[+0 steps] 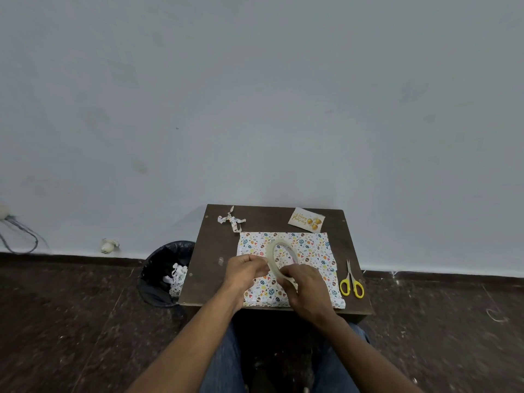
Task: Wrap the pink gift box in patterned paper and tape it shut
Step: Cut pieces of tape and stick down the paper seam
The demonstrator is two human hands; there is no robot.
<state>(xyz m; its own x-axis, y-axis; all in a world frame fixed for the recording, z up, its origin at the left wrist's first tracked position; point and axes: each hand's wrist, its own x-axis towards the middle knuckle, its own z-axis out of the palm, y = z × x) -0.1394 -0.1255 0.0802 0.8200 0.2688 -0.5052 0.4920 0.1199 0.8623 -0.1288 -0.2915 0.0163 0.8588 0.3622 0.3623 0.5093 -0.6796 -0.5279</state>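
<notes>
On the brown table (204, 268) by a grey wall (255, 95), right hand (304, 286) grips tape roll (279, 258), left hand (246, 269) pinches its edge.

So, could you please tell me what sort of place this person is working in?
Probably a sparse room at home used as a makeshift craft spot: a small brown wooden table against a bare pale wall, a dark speckled floor, and a black-lined bin holding paper scraps.

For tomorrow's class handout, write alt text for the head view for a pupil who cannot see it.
Both hands hold a roll of tape above patterned paper on a small brown table: the right hand grips it, the left hand pinches its edge. Yellow scissors lie right of the paper, a birthday card behind.
</notes>
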